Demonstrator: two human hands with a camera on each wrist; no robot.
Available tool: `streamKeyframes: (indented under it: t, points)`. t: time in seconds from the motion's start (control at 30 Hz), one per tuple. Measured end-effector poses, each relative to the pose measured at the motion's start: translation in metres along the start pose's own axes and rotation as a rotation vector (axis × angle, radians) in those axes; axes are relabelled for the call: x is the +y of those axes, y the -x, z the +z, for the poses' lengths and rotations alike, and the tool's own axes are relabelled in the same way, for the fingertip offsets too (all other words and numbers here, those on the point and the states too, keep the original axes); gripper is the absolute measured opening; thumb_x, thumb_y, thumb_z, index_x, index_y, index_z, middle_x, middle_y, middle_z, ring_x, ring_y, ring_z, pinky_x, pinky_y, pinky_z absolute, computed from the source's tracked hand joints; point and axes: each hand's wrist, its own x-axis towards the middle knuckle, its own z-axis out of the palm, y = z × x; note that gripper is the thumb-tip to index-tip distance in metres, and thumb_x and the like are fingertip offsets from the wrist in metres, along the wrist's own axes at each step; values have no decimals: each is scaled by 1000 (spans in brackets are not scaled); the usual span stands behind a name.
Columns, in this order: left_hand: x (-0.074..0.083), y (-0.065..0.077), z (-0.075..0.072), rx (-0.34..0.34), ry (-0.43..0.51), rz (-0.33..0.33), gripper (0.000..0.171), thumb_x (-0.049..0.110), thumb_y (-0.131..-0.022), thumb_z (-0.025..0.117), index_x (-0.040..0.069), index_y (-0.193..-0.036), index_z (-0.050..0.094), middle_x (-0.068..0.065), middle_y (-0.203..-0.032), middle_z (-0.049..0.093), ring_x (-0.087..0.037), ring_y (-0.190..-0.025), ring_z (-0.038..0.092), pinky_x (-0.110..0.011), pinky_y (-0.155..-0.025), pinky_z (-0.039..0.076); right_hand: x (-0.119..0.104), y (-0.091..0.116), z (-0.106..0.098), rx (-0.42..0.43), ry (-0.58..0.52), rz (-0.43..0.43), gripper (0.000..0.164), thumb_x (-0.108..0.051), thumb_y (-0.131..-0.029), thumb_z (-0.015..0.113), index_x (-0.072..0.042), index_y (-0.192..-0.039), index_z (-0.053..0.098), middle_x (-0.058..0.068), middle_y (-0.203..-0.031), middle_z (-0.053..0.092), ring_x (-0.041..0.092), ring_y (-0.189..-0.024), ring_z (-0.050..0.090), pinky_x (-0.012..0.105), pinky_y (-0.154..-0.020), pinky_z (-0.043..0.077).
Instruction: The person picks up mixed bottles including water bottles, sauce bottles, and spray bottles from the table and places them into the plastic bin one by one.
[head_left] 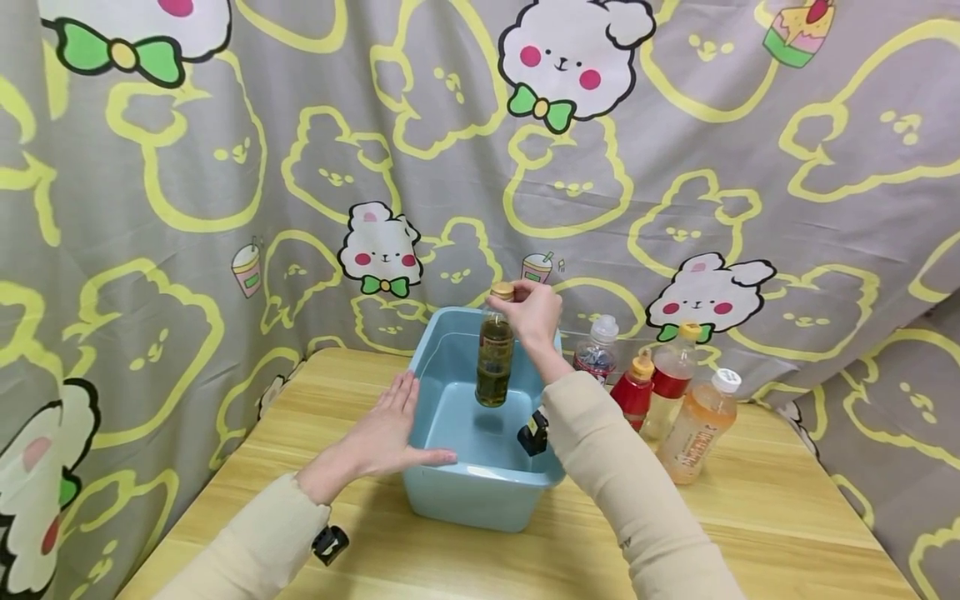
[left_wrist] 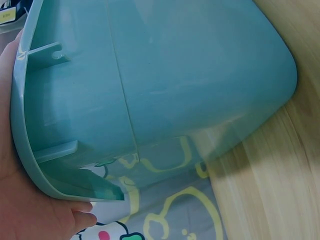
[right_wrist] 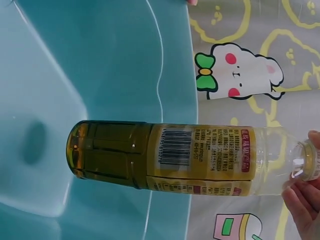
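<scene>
The right hand clamps its thumb and fingers on the cap and neck of a clear plastic bottle with dark yellow-green liquid and a yellow label. The bottle hangs upright inside the pale blue rectangular plastic tub, its base clear of the tub floor. The fine print on its label is too small to read.

The left hand rests on the tub's left rim, fingers straight and together, thumb apart along the near rim. The left-wrist view cuts off part of this hand.

The tub stands on the light wood-grain desk; the right sleeve hides part of its right rim. Four capped plastic bottles stand right of the tub, toward the desk's far right corner; the sleeve covers the lower parts of the nearest two. The frame cuts off the desk's near edge.
</scene>
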Motion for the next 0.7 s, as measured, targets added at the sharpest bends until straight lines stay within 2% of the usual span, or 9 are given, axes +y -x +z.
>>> streamKeyframes:
  t: [0.7]
  points:
    - [2, 0, 0, 6, 14, -7, 120, 81, -64, 41, -10, -137, 13, -24, -144, 2, -33, -132, -2, -43, -106, 10, 9, 2, 31, -26, -54, 68, 31, -23, -63, 80, -6, -88, 71, 6, -76, 67, 16, -66, 62, 30, -61, 48]
